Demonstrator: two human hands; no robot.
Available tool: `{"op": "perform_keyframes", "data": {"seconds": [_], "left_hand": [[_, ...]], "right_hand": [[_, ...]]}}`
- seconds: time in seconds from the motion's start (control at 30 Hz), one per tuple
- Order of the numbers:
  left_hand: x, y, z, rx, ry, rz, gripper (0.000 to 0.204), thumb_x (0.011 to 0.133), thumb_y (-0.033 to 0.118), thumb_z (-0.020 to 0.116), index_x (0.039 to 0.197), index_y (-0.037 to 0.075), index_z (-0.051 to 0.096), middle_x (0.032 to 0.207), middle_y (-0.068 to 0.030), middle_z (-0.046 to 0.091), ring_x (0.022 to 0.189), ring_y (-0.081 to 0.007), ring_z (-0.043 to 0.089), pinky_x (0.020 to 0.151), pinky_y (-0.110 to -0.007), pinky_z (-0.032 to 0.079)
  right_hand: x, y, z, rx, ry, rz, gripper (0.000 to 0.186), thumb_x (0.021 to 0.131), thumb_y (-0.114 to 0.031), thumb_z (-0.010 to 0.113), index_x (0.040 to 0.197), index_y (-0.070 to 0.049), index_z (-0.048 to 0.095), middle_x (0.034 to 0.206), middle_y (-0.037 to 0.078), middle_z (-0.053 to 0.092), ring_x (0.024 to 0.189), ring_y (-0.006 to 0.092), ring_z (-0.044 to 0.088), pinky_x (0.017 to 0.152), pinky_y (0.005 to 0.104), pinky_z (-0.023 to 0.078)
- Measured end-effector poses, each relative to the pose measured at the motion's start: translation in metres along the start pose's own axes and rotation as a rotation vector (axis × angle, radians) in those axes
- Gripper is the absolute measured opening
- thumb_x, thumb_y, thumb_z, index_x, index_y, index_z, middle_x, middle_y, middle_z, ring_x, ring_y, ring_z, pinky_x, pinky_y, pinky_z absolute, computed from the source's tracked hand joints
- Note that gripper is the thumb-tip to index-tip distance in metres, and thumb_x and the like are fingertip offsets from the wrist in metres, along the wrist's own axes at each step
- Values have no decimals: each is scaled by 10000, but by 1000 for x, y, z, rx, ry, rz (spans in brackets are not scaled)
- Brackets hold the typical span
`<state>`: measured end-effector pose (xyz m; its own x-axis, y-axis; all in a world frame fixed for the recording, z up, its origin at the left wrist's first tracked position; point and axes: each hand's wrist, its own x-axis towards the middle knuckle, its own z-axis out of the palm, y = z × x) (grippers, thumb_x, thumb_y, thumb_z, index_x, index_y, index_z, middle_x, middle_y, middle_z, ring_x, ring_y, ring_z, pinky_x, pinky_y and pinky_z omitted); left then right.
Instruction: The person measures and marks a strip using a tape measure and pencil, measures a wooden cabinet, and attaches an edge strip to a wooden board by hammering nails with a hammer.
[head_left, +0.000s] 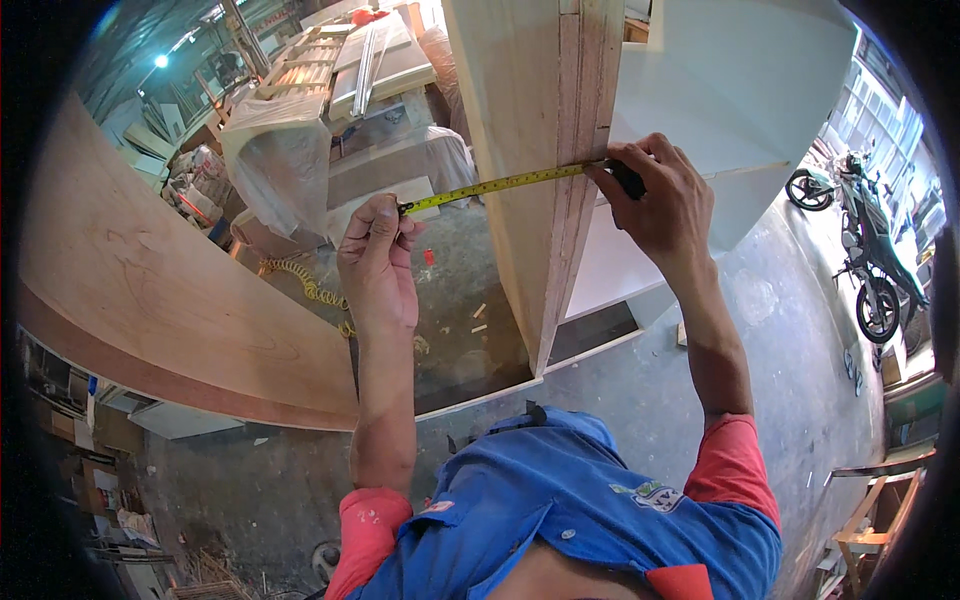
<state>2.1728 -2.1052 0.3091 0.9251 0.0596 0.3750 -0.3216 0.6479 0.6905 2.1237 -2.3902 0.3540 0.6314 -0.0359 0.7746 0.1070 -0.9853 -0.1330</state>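
Observation:
A yellow tape measure (493, 186) is stretched between my two hands. My left hand (378, 250) is closed, pinching the metal end of its blade in front of an open gap in the wooden frame. On the right, my right hand (662, 190) grips the dark case, which the fingers mostly hide. The blade crosses the upright wooden panel (520, 130) and meets its layered edge (585, 110) beside my right fingertips. Right of that panel, white boards (720, 90) form a cabinet-like structure. A curved-looking plywood panel (170, 290) stands at left.
Plastic-covered stacks of boards (275, 150) stand beyond the gap. A coiled yellow hose (305, 280) and small wood scraps (479, 320) lie on the floor. A motorcycle (868, 245) is parked at right, and a wooden chair-like frame (880, 510) stands lower right.

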Motion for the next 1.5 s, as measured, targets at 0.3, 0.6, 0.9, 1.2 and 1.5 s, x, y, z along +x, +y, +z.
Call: {"op": "perform_keyframes", "data": {"seconds": [0.3,0.6,0.9,1.2,1.5], "left_hand": [[-2,-1,-3,19,6,-3,154,908,121,697,1026,30,658,959,-30,652,812,-92,616,793,-271,567],[-1,-2,-2,0,-6,4,141,920,106,676,1031,22,650,961,-31,651,822,-94,616,795,-269,572],[-1,-4,0,13,24,11,117,916,113,689,997,30,676,885,-23,652,782,-99,608,762,-276,548],[-2,-4,-2,11,4,4,165,924,125,675,1054,25,655,956,-26,649,824,-97,622,794,-265,567],[-2,-8,5,-7,-43,-7,161,924,117,673,1054,24,654,954,-29,650,819,-96,617,786,-265,561]], "right_hand": [[1,2,0,14,18,-19,236,862,-434,707,960,-220,731,890,-9,627,848,181,632,619,353,533],[0,5,2,-1,46,-49,221,850,-413,726,969,-227,725,854,-16,616,806,165,621,597,339,529],[0,5,3,-8,3,-36,250,858,-455,707,961,-228,730,858,-21,624,808,158,624,607,334,540],[0,4,3,-55,17,-40,281,861,-475,702,974,-220,738,867,-12,637,849,164,645,621,333,545],[-1,12,2,6,56,-65,256,833,-435,750,942,-204,736,841,-19,639,788,152,647,589,308,539]]}}
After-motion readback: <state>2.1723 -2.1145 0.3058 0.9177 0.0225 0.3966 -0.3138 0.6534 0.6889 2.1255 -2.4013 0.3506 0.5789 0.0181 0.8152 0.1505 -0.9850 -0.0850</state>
